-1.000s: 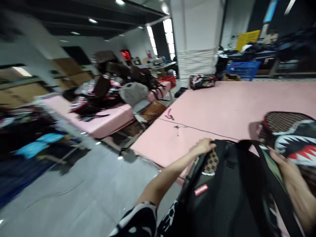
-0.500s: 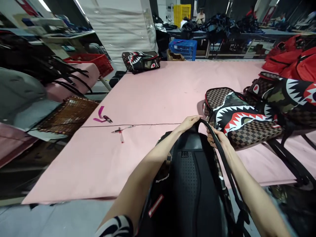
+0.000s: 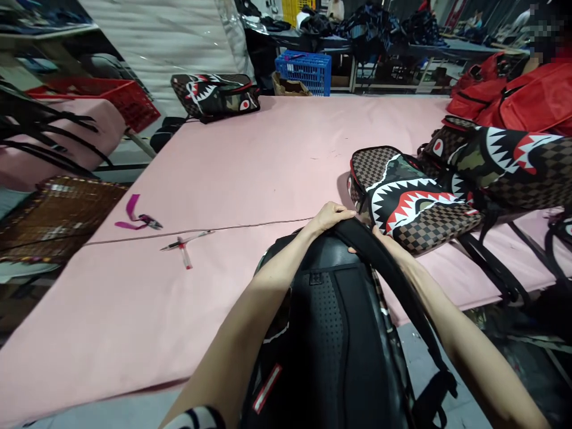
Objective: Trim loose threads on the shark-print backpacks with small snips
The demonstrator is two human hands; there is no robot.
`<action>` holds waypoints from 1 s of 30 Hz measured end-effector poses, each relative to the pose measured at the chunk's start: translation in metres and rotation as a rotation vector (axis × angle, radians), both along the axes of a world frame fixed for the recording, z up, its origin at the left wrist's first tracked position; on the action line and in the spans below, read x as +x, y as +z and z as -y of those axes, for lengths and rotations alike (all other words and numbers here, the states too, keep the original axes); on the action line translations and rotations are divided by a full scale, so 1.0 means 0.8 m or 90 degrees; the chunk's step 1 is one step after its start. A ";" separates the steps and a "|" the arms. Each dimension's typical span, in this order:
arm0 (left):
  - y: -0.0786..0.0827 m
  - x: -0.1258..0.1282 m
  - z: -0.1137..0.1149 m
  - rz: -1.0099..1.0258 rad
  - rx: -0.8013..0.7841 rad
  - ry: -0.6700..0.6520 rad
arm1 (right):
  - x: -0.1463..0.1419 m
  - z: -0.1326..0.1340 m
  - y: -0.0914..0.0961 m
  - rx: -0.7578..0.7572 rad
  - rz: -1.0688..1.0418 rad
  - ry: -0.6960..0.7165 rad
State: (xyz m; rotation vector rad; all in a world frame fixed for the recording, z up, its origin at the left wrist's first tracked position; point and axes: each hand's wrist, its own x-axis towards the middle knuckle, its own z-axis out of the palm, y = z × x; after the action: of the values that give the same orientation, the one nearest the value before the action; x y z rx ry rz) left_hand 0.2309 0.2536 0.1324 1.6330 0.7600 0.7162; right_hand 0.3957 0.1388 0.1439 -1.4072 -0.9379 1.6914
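Note:
A black backpack (image 3: 322, 333) stands upright at the table's near edge, its padded back panel facing me. My left hand (image 3: 331, 215) is closed at the top of the bag, where the shoulder strap begins. Round the upper part of that black padded shoulder strap (image 3: 393, 268) my right hand (image 3: 388, 244) is closed, its thumb hidden behind the strap and a fingertip showing on the inner side. Just beyond my right hand lies a checkered backpack with a shark-mouth print (image 3: 415, 202).
Another shark-print backpack (image 3: 513, 155) and red bags (image 3: 531, 98) lie at the right. A further shark-print bag (image 3: 218, 98) sits at the table's far left corner. Snips with a pink ribbon (image 3: 145, 220) and pens (image 3: 182, 244) lie on the pink table (image 3: 111, 316).
The shoulder strap has turned so its broad padded face shows, and my right hand has shifted closer to its top. My view has swung to the right.

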 end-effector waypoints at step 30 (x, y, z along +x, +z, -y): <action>-0.017 0.011 0.000 -0.169 0.013 0.064 | 0.060 0.189 -0.069 -0.147 -0.284 -0.222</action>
State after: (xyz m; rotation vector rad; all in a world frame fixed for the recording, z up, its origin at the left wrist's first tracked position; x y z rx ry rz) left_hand 0.2395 0.2534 0.1192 1.7387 1.0340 0.5841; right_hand 0.4439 -0.0127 0.0888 -1.1746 -0.2414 1.7719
